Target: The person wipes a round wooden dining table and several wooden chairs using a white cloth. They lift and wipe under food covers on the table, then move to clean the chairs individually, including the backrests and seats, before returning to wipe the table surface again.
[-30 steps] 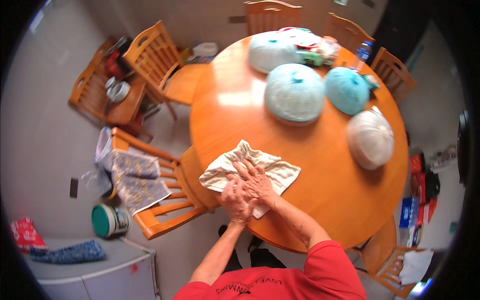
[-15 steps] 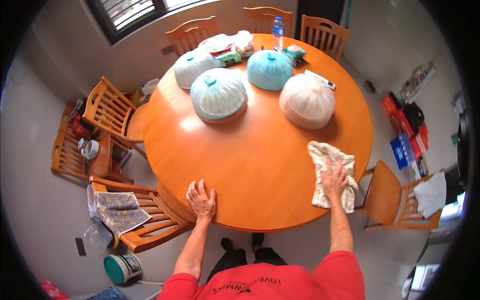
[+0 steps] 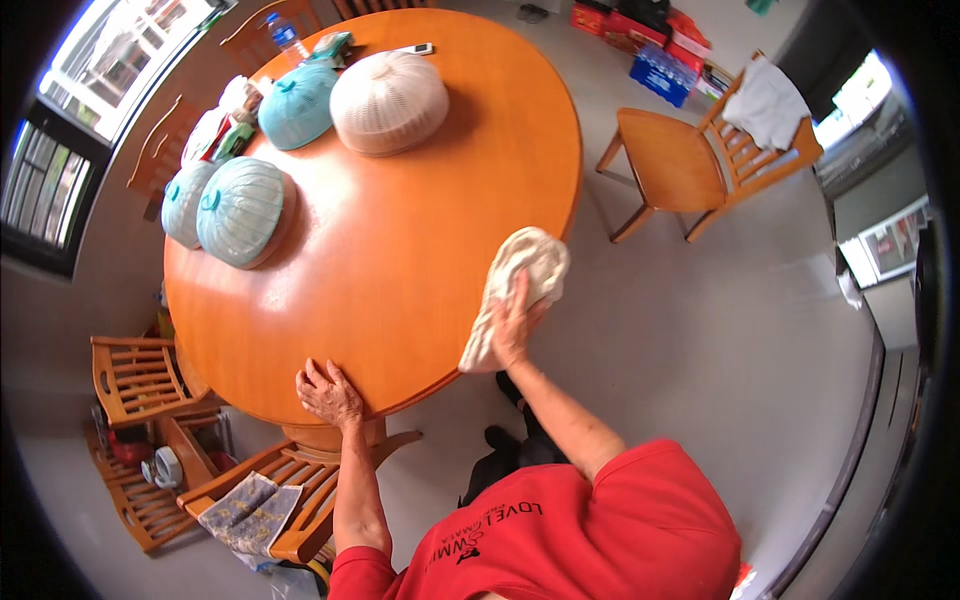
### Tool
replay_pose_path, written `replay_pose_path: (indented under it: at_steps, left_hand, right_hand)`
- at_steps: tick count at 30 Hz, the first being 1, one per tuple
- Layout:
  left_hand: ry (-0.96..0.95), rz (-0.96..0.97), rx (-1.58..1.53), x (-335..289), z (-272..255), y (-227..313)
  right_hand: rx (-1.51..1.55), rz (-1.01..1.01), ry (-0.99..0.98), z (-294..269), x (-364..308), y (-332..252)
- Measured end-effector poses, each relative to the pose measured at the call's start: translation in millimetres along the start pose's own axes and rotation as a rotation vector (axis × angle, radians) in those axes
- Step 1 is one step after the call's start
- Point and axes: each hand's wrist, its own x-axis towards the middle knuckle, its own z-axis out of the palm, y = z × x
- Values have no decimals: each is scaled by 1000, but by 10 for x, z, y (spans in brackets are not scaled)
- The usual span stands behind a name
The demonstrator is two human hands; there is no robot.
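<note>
A round orange-brown wooden table (image 3: 400, 250) spreads out before me. At its right near edge my right hand (image 3: 514, 325) presses on a cream patterned cloth (image 3: 540, 262), thumb and fingers against its folds. Part of the cloth reaches the table's rim. My left hand (image 3: 331, 394) rests palm down on the tabletop by the near edge, fingers apart and holding nothing. Beyond the hands stand domed mesh food covers: a pinkish-white one (image 3: 388, 105), a bright teal one (image 3: 297, 105), a pale blue one (image 3: 243, 212) and another pale blue one (image 3: 183, 205) partly hidden behind it.
A water bottle (image 3: 286, 38) and small packets stand at the table's far side. On the right is a wooden chair (image 3: 672, 160) with a white cloth on its back. Another chair (image 3: 320, 500), draped with a grey patterned cloth (image 3: 250, 513), stands close by my left arm.
My view has swung to the right. My right hand has brought the cloth along the table's near right edge, closer to me, and it is more bunched. The left hand stays on the tabletop.
</note>
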Motion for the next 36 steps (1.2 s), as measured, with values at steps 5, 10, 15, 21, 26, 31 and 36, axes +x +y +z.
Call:
replay_pose_path:
  at_steps: [5, 10, 15, 21, 26, 31, 36]
  left_hand:
    - [-32, -4, -11, 6, -44, 13]
    - [-62, 4, -18, 10, -119, 52]
    - [-61, 16, -22, 23, -115, 62]
    - [-102, 15, -40, 65, -102, 55]
    - [-167, -5, 34, 55, -109, 5]
    - [-231, -160, 83, 67, -58, 194]
    - [-234, -209, 149, -50, -47, 159]
  right_hand:
    - [171, 25, 46, 131, -411, -177]
    - [110, 253, 42, -20, 97, -267]
    - [28, 284, 65, -135, 1150, 23]
    - [195, 156, -34, -52, 2786, 630]
    - [99, 54, -155, 158, 4063, 676]
    - [167, -80, -235, 495, 5137, 685]
    - [-405, -43, -369, 671, 5728, 4]
